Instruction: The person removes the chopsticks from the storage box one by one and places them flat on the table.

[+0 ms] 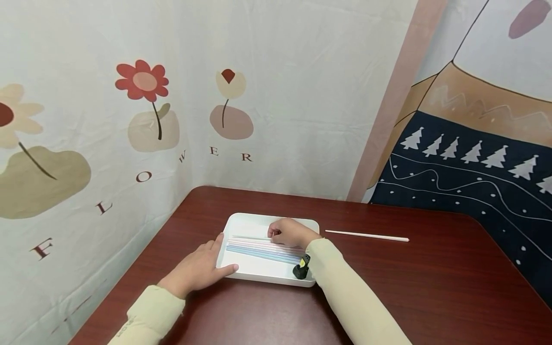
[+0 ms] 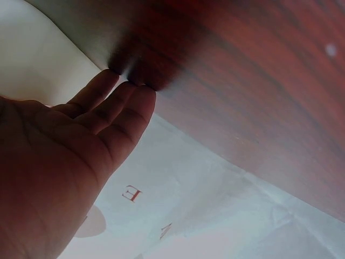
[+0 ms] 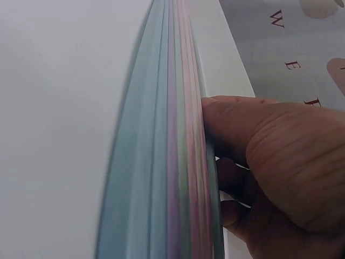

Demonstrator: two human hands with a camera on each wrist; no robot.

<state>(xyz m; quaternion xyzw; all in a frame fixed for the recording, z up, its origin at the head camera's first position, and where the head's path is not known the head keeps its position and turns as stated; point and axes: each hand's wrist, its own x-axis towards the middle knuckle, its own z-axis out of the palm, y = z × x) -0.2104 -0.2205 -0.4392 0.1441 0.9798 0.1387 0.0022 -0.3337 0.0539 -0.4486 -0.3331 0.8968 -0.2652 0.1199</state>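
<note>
- In the head view, the white tray (image 1: 258,274) is on the reddish-brown table (image 1: 431,287), and the thin sticks (image 1: 260,252) lie together inside it.
- The left hand (image 1: 202,266) is at about 8 to 9 o'clock of the tray. Its fingers are extended and touch the side, and its thumb is on the near rim; it does not clamp.
- The left wrist view hides this thumb, but shows three fingers straight, with the tips near the table.
- The right hand (image 1: 291,232) is above the tray, toward 1 to 2 o'clock, with curled fingers.
- Only the right wrist view shows clearly the stick colours, blue, purple, green and pink, and the thumb touching the row beside the dark green stick (image 3: 215,189). I cannot tell if the fingers pinch it.
- The lone stick (image 1: 366,235), seen only by the head camera, lies outside at 3 o'clock.
</note>
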